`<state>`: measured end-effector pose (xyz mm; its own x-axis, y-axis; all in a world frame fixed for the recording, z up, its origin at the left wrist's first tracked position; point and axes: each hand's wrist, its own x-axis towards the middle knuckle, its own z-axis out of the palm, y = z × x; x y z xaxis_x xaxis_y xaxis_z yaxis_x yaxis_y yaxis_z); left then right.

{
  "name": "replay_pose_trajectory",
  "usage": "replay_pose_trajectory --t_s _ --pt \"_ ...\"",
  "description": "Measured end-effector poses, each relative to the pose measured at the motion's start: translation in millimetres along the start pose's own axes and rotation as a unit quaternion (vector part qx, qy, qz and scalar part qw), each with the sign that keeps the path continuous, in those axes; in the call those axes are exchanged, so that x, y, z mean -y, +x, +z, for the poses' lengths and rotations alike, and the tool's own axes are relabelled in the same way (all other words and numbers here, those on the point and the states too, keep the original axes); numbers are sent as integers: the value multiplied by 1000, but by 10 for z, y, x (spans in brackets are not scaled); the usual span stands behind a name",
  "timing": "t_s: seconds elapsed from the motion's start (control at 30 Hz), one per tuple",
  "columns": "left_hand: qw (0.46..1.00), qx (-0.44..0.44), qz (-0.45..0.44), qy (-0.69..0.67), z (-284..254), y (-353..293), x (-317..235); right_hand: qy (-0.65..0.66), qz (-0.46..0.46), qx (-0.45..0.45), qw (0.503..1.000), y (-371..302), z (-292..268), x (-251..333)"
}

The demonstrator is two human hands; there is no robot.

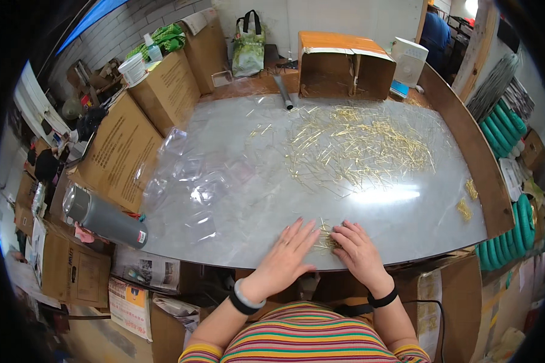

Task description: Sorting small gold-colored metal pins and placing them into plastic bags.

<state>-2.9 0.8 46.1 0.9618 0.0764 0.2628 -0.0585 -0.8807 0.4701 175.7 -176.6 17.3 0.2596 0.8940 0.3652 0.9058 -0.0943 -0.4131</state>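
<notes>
A small bunch of thin gold-coloured metal pins (pixel 327 237) lies near the table's front edge, between my two hands. My left hand (pixel 289 247) is spread with its palm down on the grey tabletop, its fingertips just left of the bunch. My right hand (pixel 358 247) is on the other side, its fingers slightly bent and their tips touching the pins. Neither hand is closed round them. Farther back spreads a loose heap of the same gold pins (pixel 363 145), some with bent ends. Two small gold bundles (pixel 464 209) lie by the right edge.
Clear plastic pieces (pixel 203 187) cover the table's left part. A grey bottle (pixel 106 218) leans at the left edge, beside cardboard boxes (pixel 124 151). A dark tube (pixel 283 92), an open orange-topped box (pixel 345 66) and a white device (pixel 407 60) stand behind. A wooden board (pixel 466 139) borders the right.
</notes>
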Motion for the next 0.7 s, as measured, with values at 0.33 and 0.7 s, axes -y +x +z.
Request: replay_pose_trajectory --t_s 0.33,0.7 --pt "1000 13 -14 -18 387 356 12 37 22 -46 998 -79 -166 -94" --pt "998 -61 -11 14 449 304 -43 222 168 -174 945 -228 -71 117"
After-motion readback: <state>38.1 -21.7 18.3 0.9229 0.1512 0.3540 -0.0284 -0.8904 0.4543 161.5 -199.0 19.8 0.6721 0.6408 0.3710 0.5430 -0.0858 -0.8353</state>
